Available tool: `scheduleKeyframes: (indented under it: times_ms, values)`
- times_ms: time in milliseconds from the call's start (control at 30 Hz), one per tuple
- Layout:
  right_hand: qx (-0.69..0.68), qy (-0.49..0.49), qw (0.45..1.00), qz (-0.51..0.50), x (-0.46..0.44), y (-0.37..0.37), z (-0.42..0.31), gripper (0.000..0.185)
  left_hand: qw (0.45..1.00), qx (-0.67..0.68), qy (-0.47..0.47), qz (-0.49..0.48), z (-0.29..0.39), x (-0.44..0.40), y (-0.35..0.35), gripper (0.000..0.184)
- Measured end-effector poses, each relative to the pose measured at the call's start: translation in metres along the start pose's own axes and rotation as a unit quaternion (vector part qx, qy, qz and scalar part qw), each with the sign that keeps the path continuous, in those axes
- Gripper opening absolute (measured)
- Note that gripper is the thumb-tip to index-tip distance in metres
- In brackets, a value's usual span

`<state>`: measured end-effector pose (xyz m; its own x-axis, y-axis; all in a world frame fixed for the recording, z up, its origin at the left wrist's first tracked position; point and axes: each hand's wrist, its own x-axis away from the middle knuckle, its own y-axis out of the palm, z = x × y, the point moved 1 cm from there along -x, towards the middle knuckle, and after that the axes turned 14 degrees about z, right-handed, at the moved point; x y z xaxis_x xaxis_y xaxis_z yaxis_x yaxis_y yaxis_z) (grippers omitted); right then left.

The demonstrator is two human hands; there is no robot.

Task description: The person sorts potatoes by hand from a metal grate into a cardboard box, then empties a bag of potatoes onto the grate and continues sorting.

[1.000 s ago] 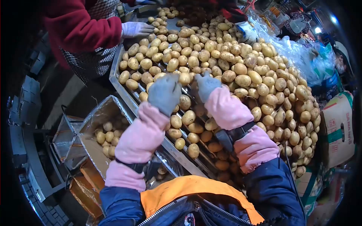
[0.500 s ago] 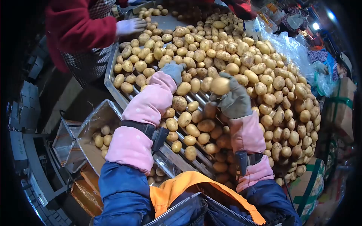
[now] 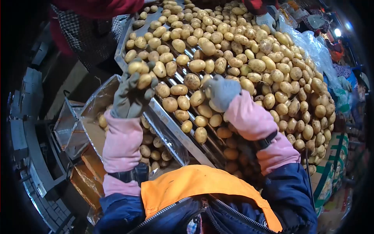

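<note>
My left hand (image 3: 133,91), in a grey-green glove, is turned palm up at the left edge of the sorting table. Its fingers are curled around two potatoes (image 3: 144,81). Over the middle of the metal rollers (image 3: 179,77), my right hand (image 3: 223,93) is palm down among the potatoes, in a grey glove. Its fingertips are blurred and partly hidden, so whether it grips one is unclear. Loose potatoes (image 3: 191,81) lie on the rollers between the hands.
A large potato heap (image 3: 288,78) covers the right side. At the lower left stands a plastic-lined box (image 3: 91,132) with potatoes, beside the table's metal rim (image 3: 175,138). A co-worker's red sleeve (image 3: 97,7) is at the upper left. Clear plastic sheeting (image 3: 311,46) lies at the right.
My left hand has moved left and turned up, with potatoes in it. My right hand has moved slightly left and turned palm down; the potato it held no longer shows in it.
</note>
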<state>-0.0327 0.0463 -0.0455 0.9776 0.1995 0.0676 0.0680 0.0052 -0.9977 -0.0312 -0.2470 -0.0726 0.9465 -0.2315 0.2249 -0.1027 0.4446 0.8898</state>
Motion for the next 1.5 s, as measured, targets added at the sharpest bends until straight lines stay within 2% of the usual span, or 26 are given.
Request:
scheduleKeyframes:
  times_ms: [33,67,100,133,200,233,333,367,433,467,500,533,567,667,700,733,800,867,1000,1067,1133,1167,1267,1400,1467,1500]
  values:
    - [0.003,0.002,0.998,0.058,-0.018,0.012,0.008,0.028,1.000,0.006,-0.014,0.016,0.003,0.019,0.000,0.046]
    - [-0.090,0.024,0.991,0.097,-0.036,0.027,0.030,0.029,0.998,0.046,-0.006,0.050,0.000,0.038,-0.007,0.045]
    - [-0.183,0.039,0.973,0.135,-0.054,0.042,0.051,0.030,0.997,0.064,-0.019,0.030,0.002,0.054,-0.007,0.046]
    - [-0.360,0.061,0.919,0.151,-0.064,0.046,0.078,0.031,0.996,0.087,-0.027,0.009,0.004,0.068,-0.008,0.047]
    - [-0.576,0.115,0.799,0.126,-0.057,0.014,0.094,0.029,0.995,0.095,-0.018,0.030,0.005,0.099,-0.028,0.046]
    - [-0.663,0.206,0.713,0.100,-0.040,-0.014,0.080,0.025,0.994,0.096,-0.008,0.047,0.004,0.114,-0.041,0.044]
    - [-0.701,0.202,0.681,0.055,0.001,-0.053,0.033,0.038,0.990,0.038,0.060,0.124,0.001,0.166,-0.070,0.035]
    - [-0.691,0.173,0.701,0.040,0.010,-0.060,0.020,0.040,0.983,0.045,0.068,0.164,-0.001,0.182,-0.068,0.030]
    - [-0.668,0.116,0.735,0.008,0.023,-0.065,0.002,0.043,0.985,0.051,0.072,0.146,-0.001,0.211,-0.076,0.030]
    - [-0.516,0.048,0.855,0.026,0.025,-0.046,0.016,0.048,0.986,0.054,0.075,0.136,0.002,0.223,-0.083,0.030]
    - [-0.344,0.036,0.937,-0.042,0.028,-0.053,0.009,0.052,0.989,0.031,0.094,0.112,0.005,0.232,-0.087,0.031]
    - [-0.221,0.024,0.972,-0.076,0.029,-0.038,0.009,0.054,0.987,0.039,0.099,0.124,0.007,0.241,-0.094,0.031]
    - [-0.094,0.000,0.989,-0.115,0.030,-0.024,0.009,0.057,0.984,0.047,0.103,0.137,0.008,0.252,-0.100,0.032]
    - [-0.194,0.000,0.978,-0.078,0.027,0.028,0.033,0.054,0.979,0.061,0.120,0.155,0.004,0.268,-0.101,0.034]
    - [-0.299,0.033,0.952,-0.062,0.020,0.062,0.063,0.054,0.980,0.076,0.112,0.145,0.002,0.270,-0.099,0.034]
    - [-0.455,0.088,0.883,-0.075,0.017,0.064,0.074,0.053,0.981,0.093,0.106,0.135,-0.002,0.271,-0.096,0.034]
    - [-0.734,0.201,0.643,-0.090,0.014,0.067,0.095,0.053,0.970,0.122,0.106,0.179,-0.009,0.278,-0.084,0.034]
    - [-0.797,0.136,0.565,-0.166,0.037,0.012,0.051,0.055,0.965,0.137,0.115,0.191,-0.008,0.290,-0.084,0.035]
    - [-0.662,0.018,0.731,-0.166,0.066,-0.038,-0.019,0.059,0.949,0.189,0.134,0.214,-0.005,0.313,-0.088,0.035]
    - [-0.501,0.050,0.862,-0.056,0.087,-0.062,-0.054,0.058,0.941,0.205,0.154,0.221,-0.004,0.335,-0.101,0.035]
    - [-0.388,0.118,0.914,0.034,0.103,-0.073,-0.087,0.057,0.910,0.250,0.216,0.251,-0.006,0.349,-0.105,0.034]
    - [-0.642,-0.052,0.763,-0.051,0.055,-0.028,-0.071,0.055,0.894,0.274,0.241,0.260,-0.003,0.359,-0.111,0.034]
    - [-0.647,-0.037,0.753,-0.113,0.061,-0.008,-0.081,0.060,0.819,0.328,0.305,0.359,0.013,0.394,-0.137,0.032]
    - [-0.642,-0.026,0.757,-0.118,0.064,0.004,-0.094,0.063,0.781,0.279,0.389,0.402,0.060,0.437,-0.180,0.029]
    - [-0.631,-0.022,0.767,-0.113,0.064,0.000,-0.100,0.058,0.739,0.193,0.460,0.452,0.085,0.459,-0.217,0.029]
    - [-0.628,-0.013,0.769,-0.117,0.062,-0.001,-0.099,0.058,0.763,0.248,0.436,0.407,0.103,0.475,-0.250,0.030]
